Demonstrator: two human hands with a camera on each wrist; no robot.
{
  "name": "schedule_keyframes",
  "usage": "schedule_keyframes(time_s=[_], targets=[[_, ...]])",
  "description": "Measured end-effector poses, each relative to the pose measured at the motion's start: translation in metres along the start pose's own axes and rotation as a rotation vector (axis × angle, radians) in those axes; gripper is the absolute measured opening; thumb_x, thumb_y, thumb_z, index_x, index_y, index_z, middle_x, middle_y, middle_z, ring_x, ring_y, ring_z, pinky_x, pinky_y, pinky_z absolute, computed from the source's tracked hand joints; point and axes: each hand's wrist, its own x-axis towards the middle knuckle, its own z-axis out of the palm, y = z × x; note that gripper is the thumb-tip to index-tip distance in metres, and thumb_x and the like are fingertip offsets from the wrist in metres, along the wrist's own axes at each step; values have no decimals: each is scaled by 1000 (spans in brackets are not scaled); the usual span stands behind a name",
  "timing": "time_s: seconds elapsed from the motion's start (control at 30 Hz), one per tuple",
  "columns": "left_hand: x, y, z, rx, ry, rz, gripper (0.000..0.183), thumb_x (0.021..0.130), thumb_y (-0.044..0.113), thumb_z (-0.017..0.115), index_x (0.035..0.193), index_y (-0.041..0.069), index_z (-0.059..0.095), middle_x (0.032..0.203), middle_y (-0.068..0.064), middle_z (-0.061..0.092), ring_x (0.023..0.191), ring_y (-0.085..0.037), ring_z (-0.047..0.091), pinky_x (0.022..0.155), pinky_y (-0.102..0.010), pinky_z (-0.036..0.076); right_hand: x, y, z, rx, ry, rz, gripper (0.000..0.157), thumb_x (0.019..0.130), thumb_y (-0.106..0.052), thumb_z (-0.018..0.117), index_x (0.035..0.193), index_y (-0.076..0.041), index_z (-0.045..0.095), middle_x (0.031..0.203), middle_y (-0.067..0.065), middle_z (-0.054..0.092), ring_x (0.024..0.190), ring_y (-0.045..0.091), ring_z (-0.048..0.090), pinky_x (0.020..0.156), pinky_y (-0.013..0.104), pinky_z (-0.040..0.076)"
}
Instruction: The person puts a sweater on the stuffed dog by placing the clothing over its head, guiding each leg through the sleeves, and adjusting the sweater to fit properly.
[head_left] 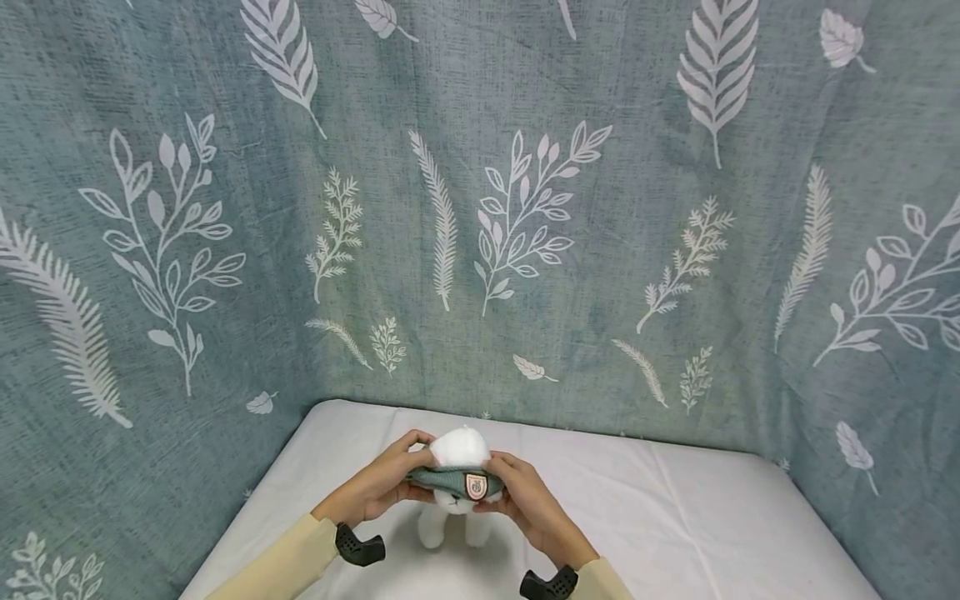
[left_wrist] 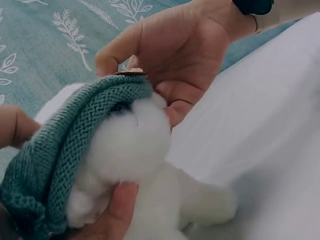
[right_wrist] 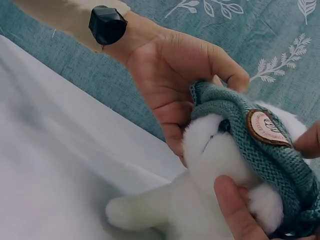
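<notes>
A small white plush toy (head_left: pixel 459 448) stands on the white-covered table (head_left: pixel 675 517), its legs (head_left: pixel 450 527) toward me. A teal knitted hat (head_left: pixel 448 479) with a round pink patch (head_left: pixel 476 486) sits stretched around its head, over the eyes. My left hand (head_left: pixel 390 482) pinches the hat's left side and my right hand (head_left: pixel 525 498) pinches its right side. In the left wrist view the hat (left_wrist: pixel 65 145) covers the toy's face (left_wrist: pixel 132 145), with my left thumb (left_wrist: pixel 117 207) under the head. The right wrist view shows my left hand (right_wrist: pixel 185 75) curled on the hat's rim (right_wrist: pixel 215 97).
A grey-green curtain (head_left: pixel 480 208) printed with white leaves closes in the table on the back and both sides. The white table cloth extends to the right and front. Black wrist mounts (head_left: pixel 360 546) sit on both yellow sleeves.
</notes>
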Motion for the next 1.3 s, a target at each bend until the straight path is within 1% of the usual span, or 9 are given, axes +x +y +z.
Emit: schedule_keyframes(time_s=[0.13, 0.33, 0.43, 0.5, 0.63, 0.83, 0.97, 1.17, 1.3], targets=[[-1, 3, 4, 16, -18, 9, 53, 90, 16, 67, 134, 5, 39, 122, -23, 55, 91, -26, 67, 76, -40, 59, 1, 1, -1, 33, -1, 17, 67, 104, -29, 57, 152, 10, 34, 129, 22, 59, 101, 21, 68, 85, 37, 58], [-3, 3, 9, 17, 7, 29, 66, 80, 4, 72, 138, 3, 40, 137, -26, 44, 101, -31, 61, 79, -39, 56, -1, 3, 3, 2, 68, 23, 74, 90, -9, 62, 154, 11, 30, 141, 27, 49, 104, 21, 65, 85, 35, 58], [-3, -1, 11, 18, 37, 45, 61, 77, 1, 68, 133, 3, 43, 136, -26, 45, 101, -30, 59, 77, -37, 54, -2, 4, 7, -29, 91, 21, 77, 85, -3, 62, 154, 11, 30, 141, 26, 49, 102, 22, 63, 82, 34, 57], [-2, -4, 11, 12, 60, 53, 52, 76, 0, 65, 124, 4, 45, 131, -24, 47, 97, -28, 58, 74, -35, 53, -3, 4, 9, -47, 102, 21, 75, 85, -5, 62, 153, 9, 33, 140, 25, 50, 101, 21, 62, 82, 34, 57], [1, -9, 11, -18, 95, 38, 38, 79, 5, 62, 113, 5, 43, 121, -22, 52, 88, -24, 60, 70, -35, 55, -3, 4, 10, -53, 107, 9, 66, 94, -14, 58, 152, 9, 37, 137, 24, 54, 101, 21, 66, 83, 38, 59], [0, -8, 7, -69, 31, -27, 42, 91, 15, 59, 127, 6, 38, 117, -25, 58, 86, -30, 72, 76, -45, 61, 0, 8, 8, -12, 93, 2, 62, 101, -21, 54, 152, 10, 37, 130, 22, 60, 101, 22, 68, 85, 42, 59], [0, -8, 9, -118, 28, -21, 42, 92, 13, 59, 126, 5, 37, 117, -24, 58, 88, -28, 71, 77, -45, 61, 2, 10, 6, 37, 104, 6, 61, 100, -18, 52, 152, 9, 36, 131, 22, 60, 103, 22, 69, 87, 42, 59], [3, -14, 13, -141, 93, -1, 31, 84, 1, 59, 112, 5, 45, 103, -16, 58, 78, -20, 64, 70, -40, 59, 4, 12, 6, 78, 141, 32, 63, 93, -9, 51, 150, 13, 37, 129, 22, 60, 97, 18, 69, 84, 37, 59], [4, -16, 13, -144, 93, -11, 36, 83, 2, 60, 117, 3, 48, 102, -16, 59, 78, -19, 64, 72, -40, 60, 3, 13, 5, 97, 145, 37, 62, 91, -8, 51, 148, 14, 39, 125, 21, 60, 96, 17, 68, 83, 35, 59]])
